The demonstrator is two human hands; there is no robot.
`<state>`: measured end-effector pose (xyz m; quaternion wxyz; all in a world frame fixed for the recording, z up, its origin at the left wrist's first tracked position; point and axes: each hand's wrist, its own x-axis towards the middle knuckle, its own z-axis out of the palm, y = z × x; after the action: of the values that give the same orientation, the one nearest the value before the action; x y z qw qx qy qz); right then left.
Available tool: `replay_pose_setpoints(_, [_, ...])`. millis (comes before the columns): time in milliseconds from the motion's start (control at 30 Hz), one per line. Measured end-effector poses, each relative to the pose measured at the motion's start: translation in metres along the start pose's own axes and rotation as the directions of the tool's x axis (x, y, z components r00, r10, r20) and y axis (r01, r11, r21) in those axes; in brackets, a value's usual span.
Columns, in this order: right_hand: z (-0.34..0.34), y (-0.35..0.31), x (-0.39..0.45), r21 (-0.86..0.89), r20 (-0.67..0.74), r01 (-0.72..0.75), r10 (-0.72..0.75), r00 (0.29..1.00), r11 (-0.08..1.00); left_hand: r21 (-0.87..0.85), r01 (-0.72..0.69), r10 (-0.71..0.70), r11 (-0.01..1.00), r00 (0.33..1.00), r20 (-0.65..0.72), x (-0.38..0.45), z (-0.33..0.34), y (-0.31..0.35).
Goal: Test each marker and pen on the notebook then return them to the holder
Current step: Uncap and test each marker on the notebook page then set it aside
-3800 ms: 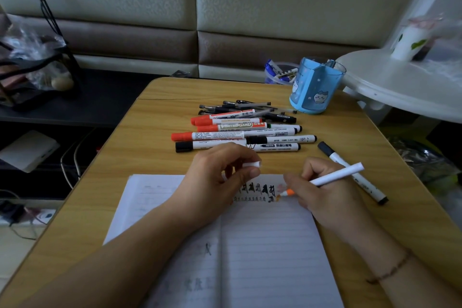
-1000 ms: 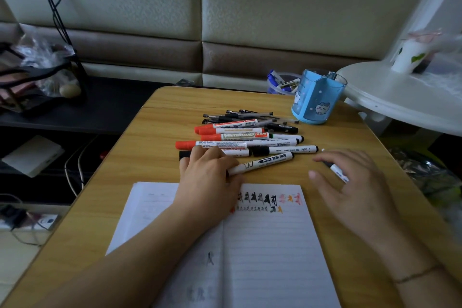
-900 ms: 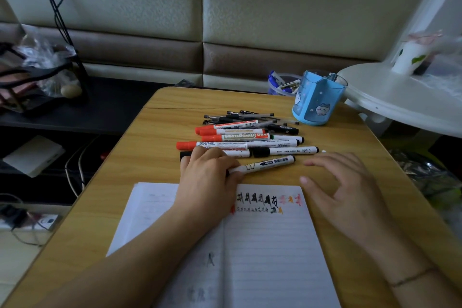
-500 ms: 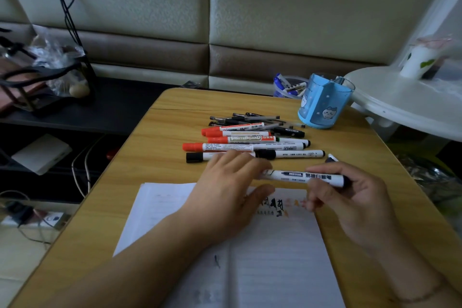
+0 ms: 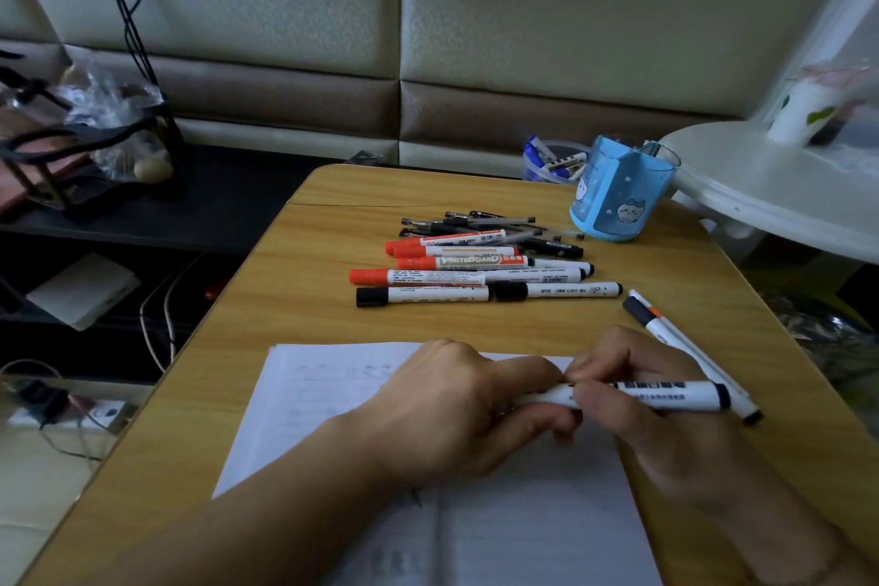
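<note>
dim room, padded cream and brown wall panels [image 5: 428,38] across the back. wooden table [image 5: 333,314] in front, a white round table [image 5: 761,200] off its far right corner, a dark low shelf [image 5: 166,209] left, cables [image 5: 128,0] hanging.

Both forearms reached in from the bottom edge and met near the middle. The left hand [image 5: 456,414] lay knuckles up, its back facing the camera, fingers curled under and the thumb stretched out to the right, closing on one end of a marker [image 5: 651,396]. The right hand [image 5: 637,409] came in from the lower right, wrist angled inward, its thumb and curled fingers pinching the same marker just beside the left thumb, so the fingertips of the two hands touched or nearly touched. The marker ran level between them, its far end sticking out to the right past the right hand's knuckles. A thin bracelet showed faintly at the right wrist.
</note>
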<state>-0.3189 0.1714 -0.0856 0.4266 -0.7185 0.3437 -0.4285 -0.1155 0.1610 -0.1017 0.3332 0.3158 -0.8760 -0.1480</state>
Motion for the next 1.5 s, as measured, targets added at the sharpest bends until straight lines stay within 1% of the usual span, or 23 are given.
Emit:
replay_pose_setpoints(100, [-0.001,-0.001,-0.002,-0.002,0.004,0.003,-0.003,1.000,1.000,-0.009,0.005,-0.006,1.000,0.999,-0.033,-0.001,0.000,-0.004])
replay_pose_setpoints(167, [-0.003,0.000,-0.002,0.006,-0.024,0.005,-0.005,1.000,1.000,-0.029,0.047,-0.048,0.998,0.997,-0.052,-0.002,-0.002,-0.005])
replay_pose_setpoints(233, [-0.005,0.002,-0.001,0.096,-0.106,0.018,-0.008,0.994,0.995,-0.076,0.100,-0.105,0.992,0.991,-0.077,-0.004,-0.003,-0.005])
replay_pose_setpoints(267, [-0.006,0.003,0.000,0.161,-0.142,0.023,0.000,0.990,0.987,-0.126,0.115,-0.128,0.985,0.987,-0.099,-0.005,-0.004,-0.006])
replay_pose_setpoints(333, [-0.008,0.004,0.003,0.269,-0.161,-0.030,0.076,0.984,0.963,-0.234,0.129,-0.167,0.964,0.974,-0.152,-0.005,-0.006,-0.008])
replay_pose_setpoints(367, [-0.007,0.003,0.004,0.258,-0.173,-0.071,0.119,0.978,0.963,-0.273,0.137,-0.190,0.952,0.966,-0.177,-0.005,-0.007,-0.009])
replay_pose_setpoints(467, [-0.002,0.008,0.005,0.064,-0.229,-0.198,0.208,0.951,0.978,-0.295,0.162,-0.229,0.942,0.951,-0.209,-0.004,-0.005,-0.008])
replay_pose_setpoints(567, [0.004,0.013,0.003,-0.066,-0.218,-0.185,0.167,0.962,0.980,-0.278,0.164,-0.225,0.946,0.952,-0.205,-0.002,-0.002,-0.008])
replay_pose_setpoints(633, [0.003,0.015,0.002,-0.105,-0.193,-0.173,0.150,0.970,0.979,-0.300,0.184,-0.250,0.936,0.947,-0.199,-0.001,0.000,-0.009])
replay_pose_setpoints(833, [0.002,0.016,0.002,-0.117,-0.189,-0.163,0.140,0.972,0.980,-0.348,0.264,-0.349,0.900,0.913,-0.210,-0.001,0.000,-0.009])
replay_pose_setpoints(933, [0.004,0.015,0.002,-0.085,-0.210,-0.144,0.123,0.970,0.986,-0.370,0.295,-0.391,0.881,0.895,-0.216,-0.001,0.002,-0.010])
replay_pose_setpoints(1067, [0.005,0.013,0.004,-0.093,-0.261,-0.154,0.125,0.957,0.984,-0.348,0.289,-0.377,0.892,0.899,-0.221,0.001,0.002,-0.011])
replay_pose_setpoints(1233, [0.006,0.016,0.003,-0.094,-0.296,-0.182,0.147,0.944,0.979,-0.329,0.246,-0.332,0.912,0.912,-0.239,0.000,0.003,-0.013])
replay_pose_setpoints(1400, [0.002,0.028,0.003,-0.108,-0.413,-0.239,0.175,0.894,0.965,-0.311,0.212,-0.295,0.926,0.922,-0.250,-0.002,0.003,-0.016])
replay_pose_setpoints(1500, [0.000,0.034,0.004,-0.124,-0.432,-0.265,0.188,0.882,0.956,-0.284,0.198,-0.274,0.938,0.925,-0.262,-0.001,0.003,-0.017])
